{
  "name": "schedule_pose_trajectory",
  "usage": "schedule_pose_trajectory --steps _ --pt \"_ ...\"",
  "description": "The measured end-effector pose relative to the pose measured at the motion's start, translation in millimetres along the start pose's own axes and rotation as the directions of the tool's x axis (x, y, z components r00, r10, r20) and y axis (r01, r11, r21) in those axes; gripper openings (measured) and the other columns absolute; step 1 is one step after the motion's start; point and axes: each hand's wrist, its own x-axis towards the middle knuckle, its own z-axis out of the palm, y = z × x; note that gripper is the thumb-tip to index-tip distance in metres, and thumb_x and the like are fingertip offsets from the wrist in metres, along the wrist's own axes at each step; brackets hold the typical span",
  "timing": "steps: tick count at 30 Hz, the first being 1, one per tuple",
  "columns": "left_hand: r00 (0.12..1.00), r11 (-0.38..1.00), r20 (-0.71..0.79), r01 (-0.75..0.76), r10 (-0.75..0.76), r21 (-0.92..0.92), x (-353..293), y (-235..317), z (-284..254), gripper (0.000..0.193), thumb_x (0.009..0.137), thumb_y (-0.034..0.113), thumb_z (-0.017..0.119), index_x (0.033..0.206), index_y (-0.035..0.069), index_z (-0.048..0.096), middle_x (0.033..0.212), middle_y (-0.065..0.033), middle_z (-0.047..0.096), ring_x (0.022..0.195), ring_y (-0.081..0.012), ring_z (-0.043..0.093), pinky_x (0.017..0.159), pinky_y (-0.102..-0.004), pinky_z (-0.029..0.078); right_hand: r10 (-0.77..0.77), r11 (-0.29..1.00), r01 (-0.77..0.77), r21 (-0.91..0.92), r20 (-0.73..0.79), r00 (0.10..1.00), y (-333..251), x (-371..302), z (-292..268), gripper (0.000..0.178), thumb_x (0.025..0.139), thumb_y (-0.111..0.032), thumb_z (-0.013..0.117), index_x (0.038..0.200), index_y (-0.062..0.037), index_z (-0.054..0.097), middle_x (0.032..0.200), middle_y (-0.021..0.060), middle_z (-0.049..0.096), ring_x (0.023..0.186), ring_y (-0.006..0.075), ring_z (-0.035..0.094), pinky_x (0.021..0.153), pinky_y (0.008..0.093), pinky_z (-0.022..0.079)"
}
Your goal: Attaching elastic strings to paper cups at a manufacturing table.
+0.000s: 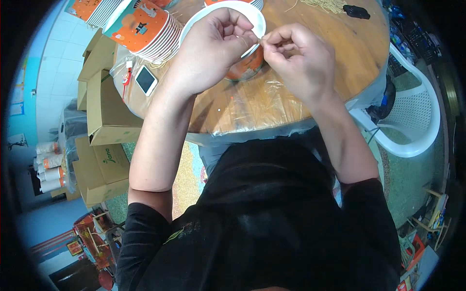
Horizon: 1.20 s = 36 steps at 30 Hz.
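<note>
My left hand (213, 51) and my right hand (303, 60) meet over the far part of a round wooden table (272, 104). Thumb and forefinger of each are pinched together, the tips almost touching. Whatever lies between them is too small to make out. Just beneath stands an orange paper tub (246, 69) with a wide white rim, partly hidden by my left hand and wrist. To the left, a tilted stack of similar orange printed tubs (145, 30) rests on the table.
A white phone (145, 80) and a red-and-white cable (127, 75) lie at the table's left. Thin beige strings (326, 5) and a black item (357, 11) lie far right. Cardboard boxes (110, 109) stand left of the table, a white plastic chair (421, 114) right. Clear plastic covers the tabletop.
</note>
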Motion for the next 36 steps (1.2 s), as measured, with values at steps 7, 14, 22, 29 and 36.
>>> schedule_pose_trajectory --steps 7,14,22,29,36 --pt "1.0 0.999 0.017 0.019 -0.019 -0.03 -5.3 7.0 3.5 0.022 0.11 0.01 0.073 0.129 0.0 0.073 0.104 -0.002 0.077 0.09 -0.0061 0.07 0.077 -0.0231 0.057 -0.32 0.947 0.312 -0.072 -0.256 0.912 18.7 -5.8 20.1 0.023 0.085 -0.001 0.09 0.09 -0.0085 0.069 0.088 0.0055 0.08 0.073 0.022 0.079 0.065 0.0322 0.062" --pt "0.983 0.984 0.085 0.157 -0.164 0.086 2.4 11.1 -2.4 0.022 0.11 0.014 0.073 0.127 0.001 0.078 0.096 0.0012 0.075 0.079 -0.0057 0.061 0.072 -0.0225 0.051 -0.495 0.869 0.467 -0.164 -0.322 0.807 31.4 -8.5 23.5 0.029 0.085 0.002 0.093 0.091 -0.0076 0.066 0.095 0.0092 0.084 0.075 0.024 0.08 0.063 0.032 0.062" --pt "0.98 0.985 0.11 0.162 -0.168 0.066 3.9 7.2 -2.3 0.017 0.113 0.02 0.071 0.116 0.005 0.077 0.09 0.0042 0.069 0.077 -0.0045 0.057 0.069 -0.0213 0.046 -0.445 0.89 0.453 -0.052 -0.319 0.837 29.5 -11.6 22.7 0.027 0.088 0.006 0.089 0.092 -0.0065 0.066 0.096 0.0106 0.084 0.076 0.0228 0.081 0.067 0.0299 0.064" --pt "0.985 0.975 0.035 0.164 -0.171 0.152 0.3 10.8 6.5 0.018 0.117 0.021 0.063 0.112 0.005 0.07 0.085 0.0075 0.058 0.074 -0.0034 0.049 0.067 -0.0232 0.041 -0.054 0.957 0.12 0.264 -0.245 0.968 6.2 -33.0 6.4 0.021 0.096 0.005 0.084 0.098 -0.0028 0.065 0.101 0.0116 0.082 0.088 0.0143 0.079 0.076 0.0273 0.064" --pt "0.995 0.942 0.035 0.077 -0.093 0.328 1.3 1.3 3.3 0.022 0.117 0.023 0.063 0.111 0.003 0.069 0.085 0.0052 0.06 0.075 -0.0045 0.051 0.068 -0.0251 0.044 0.326 0.679 -0.288 0.675 0.074 0.942 -19.2 -37.2 -19.8 0.019 0.105 0.006 0.074 0.107 -0.0023 0.057 0.101 0.0106 0.078 0.09 0.0101 0.072 0.083 0.0249 0.059"
